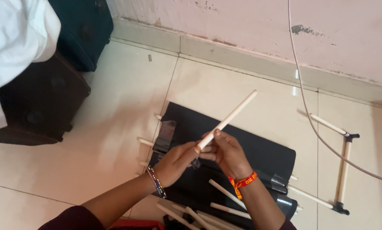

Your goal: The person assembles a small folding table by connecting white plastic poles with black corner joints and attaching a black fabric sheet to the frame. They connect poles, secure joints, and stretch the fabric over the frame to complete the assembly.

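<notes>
Both hands meet mid-frame over the black sheet (242, 149) on the floor. Left hand (176, 162) and right hand (227, 153) each have their grip clamped on the lower end of a white rod (229, 119), which slants toward the upper right. More loose rods (225, 208) lie at the bottom.

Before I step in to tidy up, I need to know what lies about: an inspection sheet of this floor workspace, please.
Surface: pale tiled floor.
Job's things: white rod, held by both hands, a small dark piece at its lower end.
Clutter: black sheet; loose white rods; rod frame with black corner joints.
Hands: left hand and right hand grip the rod.
Cables: grey cable.
Surroundings: pink wall, dark cases, white cloth.
</notes>
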